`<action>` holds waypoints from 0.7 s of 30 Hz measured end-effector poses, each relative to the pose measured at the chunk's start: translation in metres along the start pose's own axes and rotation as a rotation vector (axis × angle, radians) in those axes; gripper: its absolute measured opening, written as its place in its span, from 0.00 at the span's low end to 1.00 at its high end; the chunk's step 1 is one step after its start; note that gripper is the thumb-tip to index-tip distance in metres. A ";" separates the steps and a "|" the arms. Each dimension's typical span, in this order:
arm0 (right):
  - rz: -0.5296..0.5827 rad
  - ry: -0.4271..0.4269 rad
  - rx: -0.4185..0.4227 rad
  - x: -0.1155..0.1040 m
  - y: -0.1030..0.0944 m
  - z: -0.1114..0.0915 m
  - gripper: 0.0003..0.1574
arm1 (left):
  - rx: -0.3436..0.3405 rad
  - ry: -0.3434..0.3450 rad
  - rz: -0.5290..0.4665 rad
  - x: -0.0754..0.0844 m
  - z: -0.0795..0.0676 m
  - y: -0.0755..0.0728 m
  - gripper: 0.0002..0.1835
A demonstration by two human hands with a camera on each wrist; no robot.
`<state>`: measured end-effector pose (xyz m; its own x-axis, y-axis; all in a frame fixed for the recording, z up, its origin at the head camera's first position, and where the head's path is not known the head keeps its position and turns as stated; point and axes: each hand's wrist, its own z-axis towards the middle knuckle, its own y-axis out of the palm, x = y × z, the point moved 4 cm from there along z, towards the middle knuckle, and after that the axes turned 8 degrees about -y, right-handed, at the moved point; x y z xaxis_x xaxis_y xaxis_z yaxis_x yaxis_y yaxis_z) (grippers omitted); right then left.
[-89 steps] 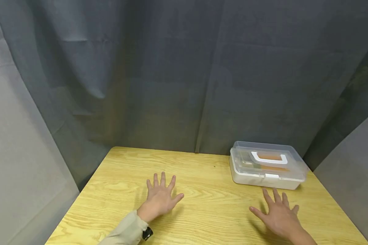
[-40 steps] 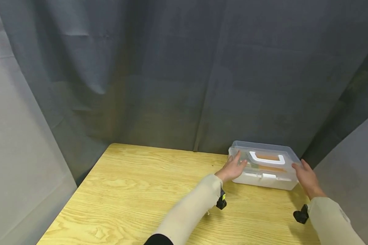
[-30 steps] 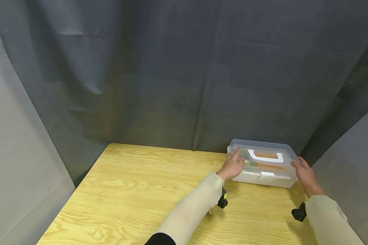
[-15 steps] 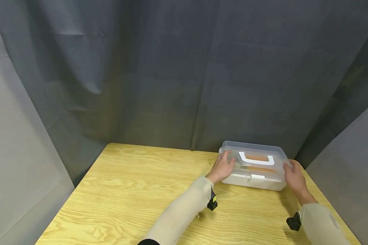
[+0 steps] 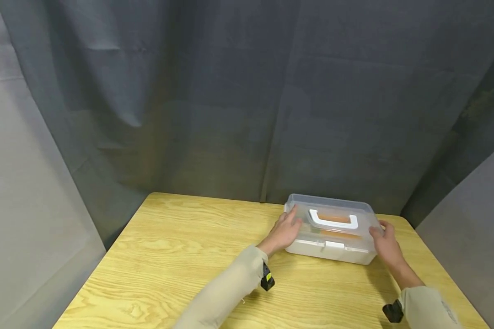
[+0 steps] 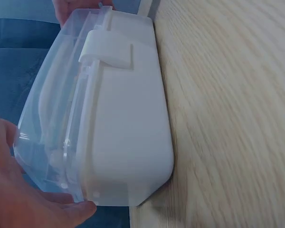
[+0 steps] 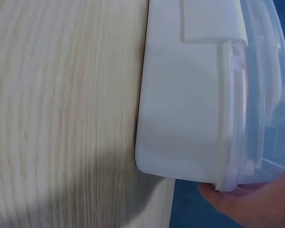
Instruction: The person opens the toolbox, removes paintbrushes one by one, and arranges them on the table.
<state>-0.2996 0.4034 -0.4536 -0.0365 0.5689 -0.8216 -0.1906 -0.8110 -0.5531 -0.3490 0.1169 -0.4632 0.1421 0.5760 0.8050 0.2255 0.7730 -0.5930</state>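
Observation:
A plastic storage box (image 5: 333, 228) with a white base, clear lid and white carry handle (image 5: 332, 220) sits on the right half of the table. Its white front latch (image 6: 107, 49) is down and the lid is on. Orange-brown and greenish things show dimly through the lid. At the box's left end my left hand (image 5: 283, 232) grips the lid edge, its thumb (image 6: 76, 212) at the rim. My right hand (image 5: 386, 244) holds the right end, with a fingertip under the rim in the right wrist view. Some fingers are hidden behind the box.
The wood-grain table (image 5: 181, 246) stretches to the left and in front of the box. A dark grey curtain (image 5: 214, 114) hangs right behind the table's back edge. Light grey panels (image 5: 29, 192) stand on both sides. Black wrist cameras (image 5: 267, 277) are strapped to both wrists.
Both hands went from spread over the table to the box's two ends. In the last second the box has shifted left and toward me, with both hands moving along with it.

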 end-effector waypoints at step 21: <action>-0.067 -0.093 -0.178 -0.048 0.045 -0.041 0.46 | 0.026 0.043 -0.018 -0.039 -0.051 -0.055 0.29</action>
<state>-0.2663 0.3339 -0.4447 -0.1214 0.6260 -0.7703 -0.0195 -0.7774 -0.6287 -0.3175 0.0381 -0.4612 0.1793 0.5506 0.8153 0.2033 0.7901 -0.5783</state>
